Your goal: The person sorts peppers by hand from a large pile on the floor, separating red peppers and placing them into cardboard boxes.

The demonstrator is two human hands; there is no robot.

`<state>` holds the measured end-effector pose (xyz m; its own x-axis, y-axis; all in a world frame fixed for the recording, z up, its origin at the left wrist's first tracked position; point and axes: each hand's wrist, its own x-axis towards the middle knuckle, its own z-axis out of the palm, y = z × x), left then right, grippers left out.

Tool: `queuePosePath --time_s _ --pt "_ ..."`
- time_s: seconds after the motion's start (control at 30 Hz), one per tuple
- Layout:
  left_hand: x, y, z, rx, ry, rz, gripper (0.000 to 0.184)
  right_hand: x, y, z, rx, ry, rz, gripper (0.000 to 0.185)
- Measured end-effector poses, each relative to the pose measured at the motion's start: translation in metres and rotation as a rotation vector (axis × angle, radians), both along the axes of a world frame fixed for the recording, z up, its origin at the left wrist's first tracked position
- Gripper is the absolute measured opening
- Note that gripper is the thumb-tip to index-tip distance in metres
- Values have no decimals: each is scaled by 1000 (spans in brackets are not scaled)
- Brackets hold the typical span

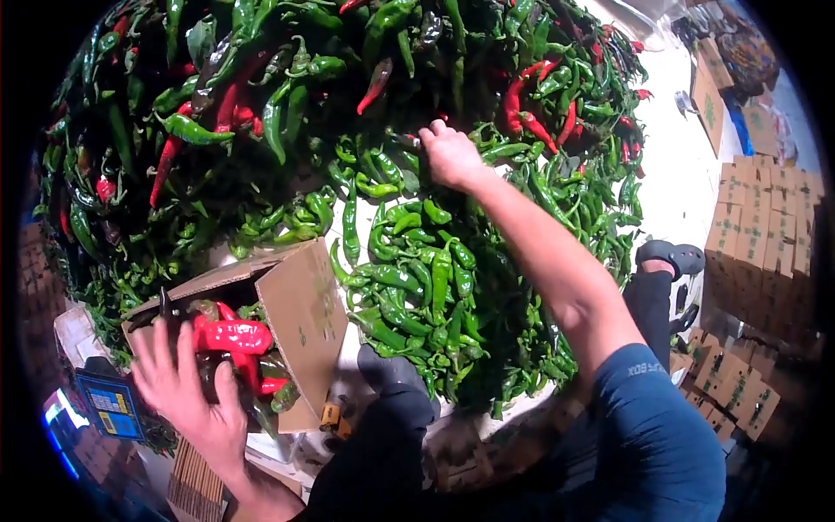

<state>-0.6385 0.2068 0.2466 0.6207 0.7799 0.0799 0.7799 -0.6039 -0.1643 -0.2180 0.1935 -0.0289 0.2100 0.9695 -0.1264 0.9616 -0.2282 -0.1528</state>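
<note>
At the lower left, my left hand point(196, 400) is spread over the near side of an open cardboard box point(303, 335). Red peppers point(233, 337) and some darker ones lie inside that box, just beyond my fingers. My right hand point(450, 155) reaches to the foot of a large heap of peppers point(287, 96), its fingers curled in around something too small to make out. Green peppers point(413, 278) are spread below my right forearm, between the box and my right arm.
A scale display with a keypad point(111, 409) stands left of the box. Stacked cartons point(757, 235) fill the right side, with more cartons point(735, 387) lower down. Flattened cardboard point(196, 483) lies at the bottom left. A dark shoe point(670, 258) shows at the right.
</note>
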Motion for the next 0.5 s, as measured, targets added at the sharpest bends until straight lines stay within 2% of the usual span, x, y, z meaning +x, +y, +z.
queuePosePath --time_s 0.07,0.13,0.23,0.3,0.4,0.43,0.5 --pt "1 5 -7 -77 89 -10 46 -10 5 -7 -73 30 -109 27" --pt "2 4 -9 -50 -4 -8 39 -18 -1 -3 -121 107 -135 18" --pt "-6 1 -15 -43 -213 40 33 -27 -5 18 82 113 -198 24" --pt "-6 1 -15 -53 -233 38 31 -26 7 22 240 91 -246 32" --pt "-5 4 -13 -65 -344 24 28 -11 32 11 -14 22 -413 19" --pt "-6 4 -13 -72 -392 20 27 -7 37 0 41 -40 -425 13" --pt "-10 4 -13 -56 -429 56 27 1 30 -10 147 -49 -380 13"
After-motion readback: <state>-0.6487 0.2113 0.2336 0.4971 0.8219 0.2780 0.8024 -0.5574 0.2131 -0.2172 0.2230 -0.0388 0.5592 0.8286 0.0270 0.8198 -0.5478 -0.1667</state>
